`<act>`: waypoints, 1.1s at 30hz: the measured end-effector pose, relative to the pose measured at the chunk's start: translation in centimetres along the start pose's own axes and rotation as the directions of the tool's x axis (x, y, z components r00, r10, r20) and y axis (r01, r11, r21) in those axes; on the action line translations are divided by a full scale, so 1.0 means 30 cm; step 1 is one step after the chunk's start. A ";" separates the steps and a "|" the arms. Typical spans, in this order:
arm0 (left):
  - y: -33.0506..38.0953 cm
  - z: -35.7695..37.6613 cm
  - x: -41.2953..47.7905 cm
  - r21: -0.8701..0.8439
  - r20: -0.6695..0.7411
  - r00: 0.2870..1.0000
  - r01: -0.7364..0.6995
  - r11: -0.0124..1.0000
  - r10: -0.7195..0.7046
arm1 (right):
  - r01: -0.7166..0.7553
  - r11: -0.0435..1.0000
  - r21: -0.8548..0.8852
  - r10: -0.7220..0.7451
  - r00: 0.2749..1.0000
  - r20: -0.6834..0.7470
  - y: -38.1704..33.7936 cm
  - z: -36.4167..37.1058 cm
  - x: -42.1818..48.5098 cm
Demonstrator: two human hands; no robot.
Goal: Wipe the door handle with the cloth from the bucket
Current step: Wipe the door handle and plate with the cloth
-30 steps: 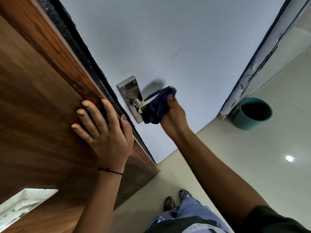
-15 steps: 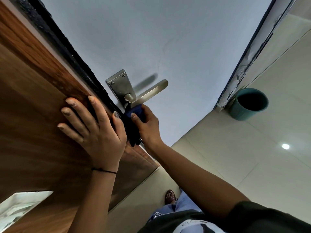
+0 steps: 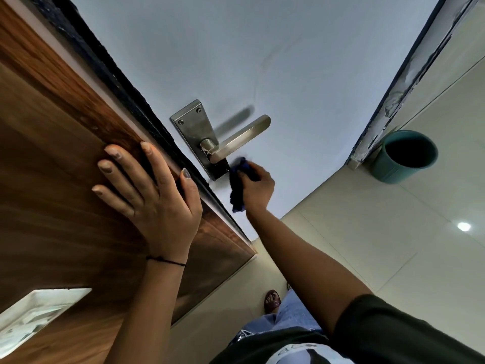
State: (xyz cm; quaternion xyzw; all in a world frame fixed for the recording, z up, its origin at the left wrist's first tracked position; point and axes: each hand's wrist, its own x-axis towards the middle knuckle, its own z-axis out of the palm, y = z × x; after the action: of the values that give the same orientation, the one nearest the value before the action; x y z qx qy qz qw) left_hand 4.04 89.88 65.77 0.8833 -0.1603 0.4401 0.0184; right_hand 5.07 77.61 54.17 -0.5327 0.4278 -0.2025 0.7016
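Observation:
A silver lever door handle (image 3: 237,140) on a metal backplate (image 3: 195,132) is fixed to the pale grey door face. My right hand (image 3: 256,189) grips a dark blue cloth (image 3: 237,183) bunched against the lower end of the backplate, just below the lever. My left hand (image 3: 149,190) lies flat with fingers spread on the wood-grain side of the door (image 3: 52,158), thumb at the black door edge. The teal bucket (image 3: 405,156) stands on the floor at the right, beside the door frame.
The worn, paint-chipped door frame (image 3: 399,82) runs up the right side. Pale floor tiles (image 3: 380,232) spread below, with my sandalled foot (image 3: 271,302) and jeans near the bottom. A white object (image 3: 34,311) shows at the lower left.
My right hand took the cloth from the lever's end to its base by the door edge, then to the right, to the backplate's lower end. The lever is uncovered. My left hand stays put.

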 end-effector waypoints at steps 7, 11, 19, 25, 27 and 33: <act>0.002 0.003 -0.003 0.008 0.002 1.000 0.010 1.000 -0.010 | 0.225 0.957 0.184 -0.187 0.961 -0.204 -0.278 -0.146 -0.039; 0.004 -0.001 -0.001 -0.018 0.002 1.000 0.004 1.000 -0.004 | 0.484 0.875 0.026 -0.483 0.875 -0.035 -0.245 -0.071 -0.192; -0.001 -0.002 -0.004 -0.052 -0.001 1.000 -0.002 0.999 0.002 | 0.557 0.827 -0.077 -0.561 0.825 -0.070 -0.253 -0.084 -0.074; -0.001 0.001 -0.011 -0.059 -0.008 1.000 0.010 0.998 -0.011 | 0.788 0.582 -0.202 -0.748 0.615 0.247 -0.188 -0.048 -0.184; 0.002 0.000 -0.009 -0.066 -0.005 1.000 0.009 0.998 -0.009 | 0.768 0.598 -0.229 -0.747 0.638 0.188 -0.215 -0.068 -0.128; -0.002 0.007 -0.012 -0.068 -0.004 1.000 0.012 0.998 -0.012 | 0.737 0.493 -0.462 -0.792 0.600 0.113 -0.296 -0.079 -0.081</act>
State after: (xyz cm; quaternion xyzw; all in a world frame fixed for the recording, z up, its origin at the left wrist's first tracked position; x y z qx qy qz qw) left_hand 4.00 89.99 65.37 0.8822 -0.1700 0.4362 0.0514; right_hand 3.30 74.94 63.12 -0.8046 0.2210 -0.4143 0.3636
